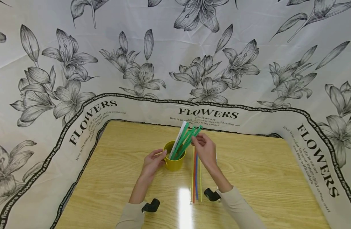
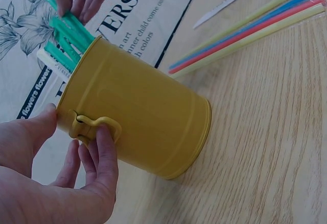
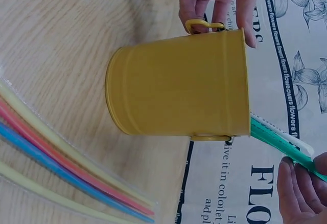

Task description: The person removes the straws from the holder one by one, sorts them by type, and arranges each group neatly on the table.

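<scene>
Left hand curled round handle and rim of yellow tin cup, mid-frame on wooden table, likely steadying it against tipping. Right hand just right of cup, fingertips pinching tops of green straws leaning out of cup toward upper right. Loose coloured straws in clear sleeve flat below right hand, touching table. Flower-print cloth behind.
</scene>
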### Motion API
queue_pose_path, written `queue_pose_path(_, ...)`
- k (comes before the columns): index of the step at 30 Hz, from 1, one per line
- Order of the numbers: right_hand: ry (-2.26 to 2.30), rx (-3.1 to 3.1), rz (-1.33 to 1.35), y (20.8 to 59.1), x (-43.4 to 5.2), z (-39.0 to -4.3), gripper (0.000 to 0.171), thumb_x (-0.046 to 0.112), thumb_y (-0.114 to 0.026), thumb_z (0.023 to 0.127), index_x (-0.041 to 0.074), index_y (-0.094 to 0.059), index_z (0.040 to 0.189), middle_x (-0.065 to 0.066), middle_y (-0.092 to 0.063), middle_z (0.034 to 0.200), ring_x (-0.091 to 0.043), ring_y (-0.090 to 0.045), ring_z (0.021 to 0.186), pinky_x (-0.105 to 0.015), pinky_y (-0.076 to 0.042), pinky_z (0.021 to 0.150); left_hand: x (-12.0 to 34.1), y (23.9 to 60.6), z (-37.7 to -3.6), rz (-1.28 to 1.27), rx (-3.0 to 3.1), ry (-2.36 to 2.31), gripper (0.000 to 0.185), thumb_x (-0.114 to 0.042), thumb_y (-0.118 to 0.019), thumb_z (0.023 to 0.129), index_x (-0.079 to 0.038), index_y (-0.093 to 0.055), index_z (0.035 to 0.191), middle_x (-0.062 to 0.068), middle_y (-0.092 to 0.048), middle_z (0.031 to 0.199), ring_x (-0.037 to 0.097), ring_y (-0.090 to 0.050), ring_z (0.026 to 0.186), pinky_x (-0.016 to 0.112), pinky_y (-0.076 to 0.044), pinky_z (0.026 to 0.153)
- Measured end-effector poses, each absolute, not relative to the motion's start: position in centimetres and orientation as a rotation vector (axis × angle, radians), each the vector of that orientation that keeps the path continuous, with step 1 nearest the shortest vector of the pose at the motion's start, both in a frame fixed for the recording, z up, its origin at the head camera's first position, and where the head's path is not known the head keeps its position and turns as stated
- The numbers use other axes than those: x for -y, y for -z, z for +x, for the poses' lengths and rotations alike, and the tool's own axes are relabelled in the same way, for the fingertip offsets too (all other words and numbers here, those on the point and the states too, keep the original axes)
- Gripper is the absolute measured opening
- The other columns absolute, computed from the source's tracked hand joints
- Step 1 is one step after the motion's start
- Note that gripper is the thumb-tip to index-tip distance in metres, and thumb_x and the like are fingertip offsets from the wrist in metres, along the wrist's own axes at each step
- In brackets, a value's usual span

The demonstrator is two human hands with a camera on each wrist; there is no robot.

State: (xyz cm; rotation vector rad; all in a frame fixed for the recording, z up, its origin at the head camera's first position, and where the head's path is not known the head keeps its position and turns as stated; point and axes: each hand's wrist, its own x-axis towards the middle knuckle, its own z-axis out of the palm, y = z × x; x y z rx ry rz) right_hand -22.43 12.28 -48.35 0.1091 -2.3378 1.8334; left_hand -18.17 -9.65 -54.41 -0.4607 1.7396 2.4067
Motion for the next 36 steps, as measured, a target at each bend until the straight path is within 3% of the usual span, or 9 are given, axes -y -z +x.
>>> queue_pose_path(4,-1.868,2.291,0.092,47.9,-12.6,-22.5,0.026,0.008,-0.065,0.102,-0.011,-0.065,0.12,-0.03,-0.068,0.108,-0.039,-0.072,0.095,-0.02,-0.059,0.076,9.6,54.4,-18.2,-0.465,-1.737,-2.409,0.045,-0.022,-0.073,0.099,0.004,-0.059,0.133,0.021,-0.065,0.117,0.014,-0.069,0.086,0.043,-0.055,0.097)
queue_pose_path(7,-1.882,2.259,0.102,47.6,-12.7,-22.6,0.026,0.004,-0.064,0.102,-0.015,-0.062,0.12,-0.033,-0.066,0.109,-0.047,-0.069,0.097,-0.021,-0.059,0.076,9.6,54.3,-18.1,-0.477,-1.737,-2.409,0.045,-0.021,-0.073,0.099,0.005,-0.059,0.132,0.02,-0.065,0.116,0.014,-0.068,0.085,0.04,-0.056,0.094)
queue_pose_path(13,-1.888,2.181,0.123,47.3,-13.5,-22.5,0.023,0.007,-0.064,0.102,-0.011,-0.063,0.115,-0.027,-0.066,0.105,-0.018,-0.074,0.084,-0.029,-0.061,0.078,9.5,54.1,-18.0,-0.484,-1.724,-2.415,0.048,-0.022,-0.074,0.098,0.006,-0.057,0.134,0.014,-0.064,0.111,0.014,-0.068,0.085,0.034,-0.058,0.089)
queue_pose_path(16,-1.953,2.098,0.14,47.1,-14.1,-22.5,0.024,0.007,-0.062,0.103,-0.013,-0.06,0.117,-0.024,-0.062,0.104,-0.011,-0.073,0.084,-0.035,-0.061,0.081,9.5,54.0,-17.9,-0.485,-1.722,-2.413,0.048,-0.023,-0.074,0.098,0.005,-0.057,0.134,0.017,-0.064,0.114,0.014,-0.067,0.086,0.036,-0.057,0.091)
queue_pose_path(19,-2.002,2.027,0.122,46.9,-14.6,-22.6,0.025,0.007,-0.06,0.104,-0.013,-0.058,0.119,-0.022,-0.06,0.104,-0.01,-0.072,0.086,-0.037,-0.061,0.083,9.5,54.0,-17.8,-0.487,-1.73,-2.407,0.047,-0.023,-0.074,0.098,0.005,-0.058,0.134,0.019,-0.063,0.117,0.015,-0.067,0.087,0.039,-0.057,0.093)
queue_pose_path(26,-2.076,1.91,0.053,46.3,-15.9,-22.9,0.026,0.008,-0.059,0.105,-0.013,-0.056,0.121,-0.017,-0.059,0.103,-0.016,-0.072,0.089,-0.037,-0.06,0.085,9.5,54.2,-18.1,-0.507,-1.731,-2.403,0.046,-0.023,-0.074,0.098,0.004,-0.059,0.133,0.011,-0.064,0.11,0.013,-0.067,0.086,0.034,-0.057,0.089)
queue_pose_path(36,-2.079,1.841,-0.03,46.4,-18.2,-23.1,0.024,0.011,-0.065,0.102,-0.005,-0.066,0.12,-0.01,-0.065,0.096,-0.015,-0.072,0.086,-0.035,-0.06,0.084,9.4,54.1,-18.1,-0.506,-1.735,-2.404,0.049,-0.024,-0.075,0.098,0.005,-0.058,0.134,0.012,-0.064,0.112,0.013,-0.067,0.087,0.03,-0.058,0.086)
